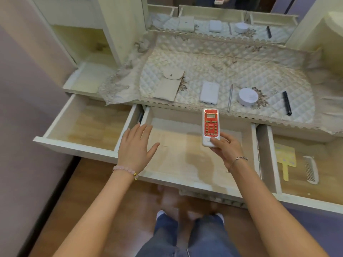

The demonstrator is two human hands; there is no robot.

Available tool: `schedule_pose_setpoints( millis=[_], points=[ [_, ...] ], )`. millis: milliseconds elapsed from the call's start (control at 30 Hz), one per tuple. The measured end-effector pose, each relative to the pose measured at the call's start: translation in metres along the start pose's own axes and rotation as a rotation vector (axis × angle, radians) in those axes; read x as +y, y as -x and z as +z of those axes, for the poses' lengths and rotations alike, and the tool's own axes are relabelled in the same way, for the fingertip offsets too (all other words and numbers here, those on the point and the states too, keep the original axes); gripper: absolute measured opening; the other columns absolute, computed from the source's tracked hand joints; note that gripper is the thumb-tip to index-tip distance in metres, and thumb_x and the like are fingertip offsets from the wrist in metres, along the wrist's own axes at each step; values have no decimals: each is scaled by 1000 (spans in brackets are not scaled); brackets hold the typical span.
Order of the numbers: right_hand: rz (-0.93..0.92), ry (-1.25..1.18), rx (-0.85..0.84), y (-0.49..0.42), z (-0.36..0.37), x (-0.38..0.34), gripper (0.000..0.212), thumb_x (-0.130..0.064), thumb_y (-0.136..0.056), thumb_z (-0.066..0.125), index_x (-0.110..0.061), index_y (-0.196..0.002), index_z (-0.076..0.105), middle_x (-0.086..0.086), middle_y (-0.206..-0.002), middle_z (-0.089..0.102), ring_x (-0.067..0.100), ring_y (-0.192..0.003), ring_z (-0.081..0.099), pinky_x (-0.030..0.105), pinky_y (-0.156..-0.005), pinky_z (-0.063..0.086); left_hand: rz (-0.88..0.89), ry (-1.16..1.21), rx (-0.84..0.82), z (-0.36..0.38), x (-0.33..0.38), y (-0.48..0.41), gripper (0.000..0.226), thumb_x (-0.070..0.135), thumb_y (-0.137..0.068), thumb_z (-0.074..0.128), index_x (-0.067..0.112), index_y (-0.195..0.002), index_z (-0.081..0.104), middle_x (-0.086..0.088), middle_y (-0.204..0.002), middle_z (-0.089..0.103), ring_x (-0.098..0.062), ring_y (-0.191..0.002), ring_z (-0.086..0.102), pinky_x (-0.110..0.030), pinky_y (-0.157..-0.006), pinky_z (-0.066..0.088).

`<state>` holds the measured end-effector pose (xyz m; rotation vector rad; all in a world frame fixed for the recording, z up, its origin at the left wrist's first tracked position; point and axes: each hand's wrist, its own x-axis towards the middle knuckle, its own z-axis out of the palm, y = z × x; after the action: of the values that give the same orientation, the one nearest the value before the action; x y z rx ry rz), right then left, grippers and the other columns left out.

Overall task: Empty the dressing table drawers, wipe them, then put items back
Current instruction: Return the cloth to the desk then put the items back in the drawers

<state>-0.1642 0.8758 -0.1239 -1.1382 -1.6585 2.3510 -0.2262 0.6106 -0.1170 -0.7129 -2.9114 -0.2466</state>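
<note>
My right hand point(225, 150) grips the lower end of a white remote with a red face point(211, 125), held upright above the open middle drawer point(185, 164), which has nothing in it. My left hand point(136, 145) hovers flat with spread fingers over that drawer's left edge, holding nothing. The left drawer point(83, 127) is pulled out and bare. In the right drawer point(306, 164) lie a yellow paddle-shaped item point(284, 158) and a white comb point(310, 169). On the quilted tabletop point(222, 67) rest a beige pouch point(169, 84), a white box point(209, 92), a silver pen point(230, 97), a round white case point(247, 96) and a black pen point(286, 105).
A mirror point(222, 8) stands behind the tabletop. An open shelf unit point(89, 43) rises at the left, with a small upper drawer point(87, 78) pulled out. A lilac wall point(22, 89) runs along the left. My legs stand on the wooden floor point(111, 191) below the drawers.
</note>
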Motion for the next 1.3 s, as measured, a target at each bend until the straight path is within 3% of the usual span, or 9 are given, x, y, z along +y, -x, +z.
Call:
schedule_pose_setpoints(
  millis=[333,500,633,800,933,1067,1167,1300],
  points=[
    [-17,-40,64,-22,16,-7,43,3,-83,62,-3,-124,50,6,-90,67,13,-75,66,19,-60,56,64,51,-18,17,-8,-46,63,53,-87,34,7,-124,56,-12,-125,60,-31,-121,52,-46,-100,39],
    [-9,-51,98,-50,4,-21,46,2,-83,63,-1,-126,49,9,-95,67,16,-81,66,22,-67,58,119,84,-2,33,12,-95,61,51,-86,38,5,-121,58,-12,-121,62,-30,-117,55,-45,-97,42],
    [-1,-45,133,-76,-10,-40,44,1,-83,63,-2,-125,50,16,-104,67,19,-82,67,25,-69,58,134,155,-87,50,42,-150,66,55,-87,32,10,-132,50,-9,-134,54,-28,-128,44,-42,-104,32],
    [-19,-58,172,-104,-30,-68,44,1,-83,63,-5,-125,50,15,-104,66,17,-83,66,21,-63,58,125,253,-128,77,90,-221,57,45,-91,49,11,-136,43,-7,-138,48,-25,-129,41,-38,-103,29],
    [-29,-53,205,-120,-44,-80,45,-1,-83,63,-6,-126,50,9,-102,67,17,-86,66,22,-69,56,-14,357,-248,97,120,-257,61,45,-92,49,10,-140,35,-10,-140,43,-26,-127,40,-38,-98,34],
    [-33,-79,233,-127,-54,-83,42,-1,-83,63,-9,-122,50,4,-96,68,4,-70,69,16,-59,55,-185,394,-341,109,137,-275,71,47,-83,61,9,-137,34,-14,-131,44,-30,-118,43,-40,-89,40],
    [-28,-80,241,-127,-58,-83,42,0,-84,63,-11,-122,50,2,-92,67,0,-65,67,13,-53,51,-313,457,-378,113,142,-281,78,45,-76,70,6,-134,35,-16,-128,45,-32,-116,46,-42,-91,43],
    [-16,-74,243,-127,-60,-80,43,0,-83,63,-7,-124,50,3,-92,68,1,-64,67,13,-53,52,-450,606,-444,116,142,-288,68,39,-74,75,3,-123,44,-15,-121,53,-30,-108,54,-37,-81,47]
  ],
)
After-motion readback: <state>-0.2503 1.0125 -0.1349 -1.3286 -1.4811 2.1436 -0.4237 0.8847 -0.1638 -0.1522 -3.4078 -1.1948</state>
